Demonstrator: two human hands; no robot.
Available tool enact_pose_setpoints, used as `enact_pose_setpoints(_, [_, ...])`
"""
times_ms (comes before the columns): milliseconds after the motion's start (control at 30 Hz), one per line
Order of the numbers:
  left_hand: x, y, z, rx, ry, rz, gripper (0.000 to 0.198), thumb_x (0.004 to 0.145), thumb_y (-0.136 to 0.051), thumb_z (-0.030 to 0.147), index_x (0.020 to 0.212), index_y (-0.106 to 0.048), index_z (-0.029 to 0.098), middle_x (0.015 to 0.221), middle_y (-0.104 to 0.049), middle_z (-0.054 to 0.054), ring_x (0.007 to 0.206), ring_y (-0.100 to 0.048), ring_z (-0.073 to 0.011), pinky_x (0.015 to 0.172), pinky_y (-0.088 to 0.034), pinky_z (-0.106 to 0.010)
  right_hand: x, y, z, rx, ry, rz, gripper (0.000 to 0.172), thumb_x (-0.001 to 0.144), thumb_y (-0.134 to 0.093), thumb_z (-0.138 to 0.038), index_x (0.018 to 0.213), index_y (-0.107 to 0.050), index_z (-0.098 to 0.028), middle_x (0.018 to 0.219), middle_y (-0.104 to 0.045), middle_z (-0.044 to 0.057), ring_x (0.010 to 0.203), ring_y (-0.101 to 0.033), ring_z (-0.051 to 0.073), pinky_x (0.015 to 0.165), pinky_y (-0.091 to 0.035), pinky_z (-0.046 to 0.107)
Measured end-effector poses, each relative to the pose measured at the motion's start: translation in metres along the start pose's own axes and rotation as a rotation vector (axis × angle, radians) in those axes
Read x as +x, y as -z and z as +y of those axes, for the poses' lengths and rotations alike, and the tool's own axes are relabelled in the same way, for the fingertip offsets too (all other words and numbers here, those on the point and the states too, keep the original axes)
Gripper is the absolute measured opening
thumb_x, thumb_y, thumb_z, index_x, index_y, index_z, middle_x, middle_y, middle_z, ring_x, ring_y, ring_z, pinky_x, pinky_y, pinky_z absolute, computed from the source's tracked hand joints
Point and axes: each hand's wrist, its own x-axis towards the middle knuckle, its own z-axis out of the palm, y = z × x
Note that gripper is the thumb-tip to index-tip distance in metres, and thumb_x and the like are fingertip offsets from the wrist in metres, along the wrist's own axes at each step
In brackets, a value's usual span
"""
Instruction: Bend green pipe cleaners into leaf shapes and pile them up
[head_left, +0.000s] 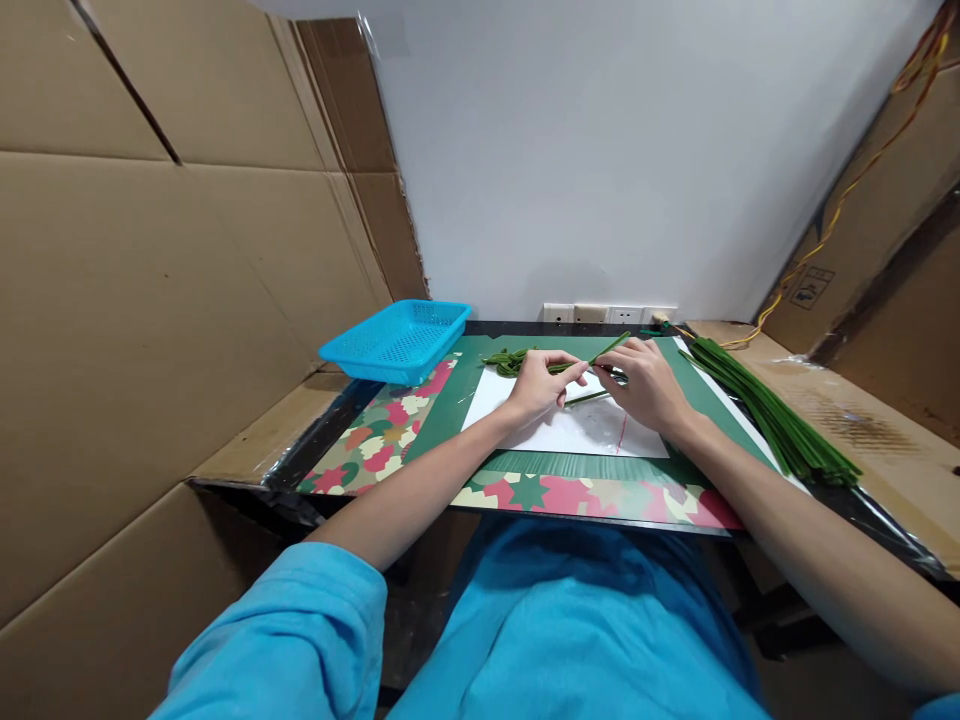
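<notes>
My left hand (pixel 541 383) and my right hand (pixel 646 383) meet over a white sheet (pixel 570 428) on a green mat (pixel 592 466). Both are closed in a pinch on one green pipe cleaner (pixel 609 349), which sticks up and away from between them. A second green piece (pixel 585 398) lies on the sheet under my hands. A small pile of bent green pipe cleaners (pixel 508 361) sits just beyond my left hand. A long bundle of straight green pipe cleaners (pixel 772 418) lies to the right of my right hand.
A blue plastic basket (pixel 397 340) stands at the table's back left. Patterned paper (pixel 375 440) borders the mat. Cardboard walls close in on the left and right. Wall sockets (pixel 607 313) and a yellow cable (pixel 825 235) are at the back.
</notes>
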Motion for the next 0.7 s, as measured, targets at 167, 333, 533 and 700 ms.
enact_pose_setpoints(167, [-0.003,-0.001,0.005,0.228,-0.141,0.023,0.038,0.089,-0.073,0.049,0.095,-0.081,0.013,0.08,-0.077,-0.008,0.049,-0.055,-0.008,0.052,-0.044,-0.022,0.0,0.002,-0.001,0.025,0.037,-0.053,0.014,0.098,-0.062,-0.02,0.086,-0.068,-0.02,0.075,-0.073,0.004,0.077,-0.059,0.023,0.078,-0.038,0.037])
enact_pose_setpoints(333, [0.0,0.0,0.001,0.137,-0.125,0.006,0.042,0.088,-0.072,0.052,0.094,-0.079,0.012,0.077,-0.075,-0.007,0.044,-0.052,-0.0071,0.046,-0.04,-0.022,-0.001,0.0,-0.001,0.047,0.044,-0.007,0.013,0.098,-0.061,-0.019,0.086,-0.067,-0.02,0.076,-0.071,0.003,0.075,-0.059,0.022,0.077,-0.038,0.036])
enact_pose_setpoints(533, [0.006,0.002,-0.005,-0.064,-0.01,-0.048,0.047,0.081,-0.078,0.057,0.086,-0.073,0.011,0.073,-0.072,-0.005,0.042,-0.052,-0.0061,0.042,-0.038,-0.021,-0.001,0.0,-0.002,0.04,0.065,0.001,0.014,0.099,-0.057,-0.017,0.092,-0.069,-0.019,0.077,-0.07,0.005,0.07,-0.058,0.021,0.075,-0.038,0.036])
enact_pose_setpoints(700, [0.004,0.002,-0.001,-0.125,0.072,-0.092,0.05,0.078,-0.08,0.059,0.082,-0.07,0.01,0.072,-0.071,-0.006,0.04,-0.054,-0.0066,0.039,-0.033,-0.02,-0.002,0.0,-0.002,0.041,0.088,-0.046,0.018,0.102,-0.053,-0.019,0.091,-0.068,-0.02,0.076,-0.07,0.005,0.072,-0.057,0.022,0.075,-0.037,0.035])
